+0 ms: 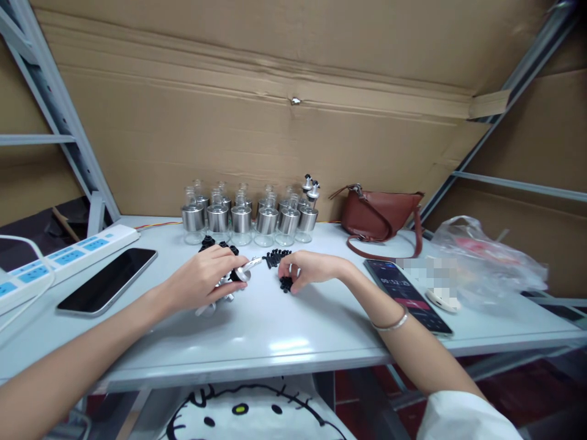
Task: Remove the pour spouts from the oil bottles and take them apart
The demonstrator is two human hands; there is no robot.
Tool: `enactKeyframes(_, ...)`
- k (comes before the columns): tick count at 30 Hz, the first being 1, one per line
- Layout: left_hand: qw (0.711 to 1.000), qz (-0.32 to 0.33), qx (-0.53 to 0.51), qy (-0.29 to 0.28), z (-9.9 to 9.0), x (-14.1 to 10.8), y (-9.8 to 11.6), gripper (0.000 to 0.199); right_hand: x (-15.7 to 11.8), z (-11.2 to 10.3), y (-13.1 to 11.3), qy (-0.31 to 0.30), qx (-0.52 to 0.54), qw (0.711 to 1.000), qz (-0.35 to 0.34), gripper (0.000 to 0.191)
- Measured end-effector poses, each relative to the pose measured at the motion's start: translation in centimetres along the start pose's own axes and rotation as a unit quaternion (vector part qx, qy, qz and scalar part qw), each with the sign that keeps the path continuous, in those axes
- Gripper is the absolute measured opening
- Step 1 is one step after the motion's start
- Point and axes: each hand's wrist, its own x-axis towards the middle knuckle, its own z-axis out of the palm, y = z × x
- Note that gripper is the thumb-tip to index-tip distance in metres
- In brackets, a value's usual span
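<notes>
In the head view, the left hand [206, 275] is mostly closed, its thumb and fingers pinching a silver-and-black spout piece [243, 274] above the pale table [293, 342]. More silver parts [227, 297] lie under that hand, partly hidden by it, and round black caps [207, 242] sit just behind it. The right hand [316, 267] is partly open, thumb and fingers curved around a small pile of black pieces [286, 284]; whether it grips one cannot be told. A row of narrow black pieces [277, 256] lies just behind the pile. Farther back stand glass bottles with metal bands [241, 217], in two rows, and two spouts [313, 192] rise at the right end. A brown bag [385, 214], a lit phone [408, 296] and a clear plastic bag [490, 263] lie to the right; a dark phone [107, 281] and a white power strip [68, 260] lie to the left
</notes>
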Motion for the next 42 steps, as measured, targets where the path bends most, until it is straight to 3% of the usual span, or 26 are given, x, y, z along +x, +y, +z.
enactKeyframes(5, 1.0, -0.004, -0.001, -0.005, 0.1, 0.0, 0.0, 0.029, -0.2, -0.2, -0.2, 0.0, -0.016, 1.0, 0.004, 0.037)
enactKeyframes(9, 1.0, -0.004, 0.0, -0.006, 0.2, -0.1, -0.1, 0.029, -0.4, 0.0, -0.5, 0.02, -0.077, 0.996, -0.031, 0.043)
enactKeyframes(15, 1.0, -0.001, 0.005, -0.006, 0.3, -0.1, -0.2, 0.029, 0.1, 0.9, -1.0, 0.023, -0.106, 0.989, -0.102, 0.021)
enactKeyframes(20, 1.0, -0.001, -0.002, -0.009, 0.4, -0.1, -0.3, 0.028, 0.2, 0.9, -1.0, 0.015, -0.095, 0.988, -0.123, 0.01)
enactKeyframes(32, 1.0, -0.009, -0.002, -0.024, 0.3, -0.1, -0.2, 0.034, 0.3, 1.0, -0.8, 0.021, -0.094, 0.985, -0.141, 0.011)
enactKeyframes(34, 1.0, -0.01, 0.0, -0.026, 0.3, 0.0, -0.1, 0.036, 0.2, 1.0, -1.0, 0.045, -0.088, 0.985, -0.143, 0.012)
enactKeyframes(37, 0.999, -0.019, 0.003, -0.037, 0.4, -0.1, -0.1, 0.041, 0.2, 1.4, -1.9, 0.155, -0.066, 0.971, -0.17, 0.029)
enactKeyframes(39, 0.998, -0.029, 0.0, -0.053, 0.5, 0.0, -0.2, 0.045, 0.2, 2.0, -2.7, 0.24, -0.065, 0.945, -0.214, 0.038)
enactKeyframes(42, 0.997, -0.036, -0.01, -0.075, 0.7, 0.0, -0.2, 0.05, 0.3, 3.1, -3.7, 0.306, -0.128, 0.9, -0.281, 0.033)
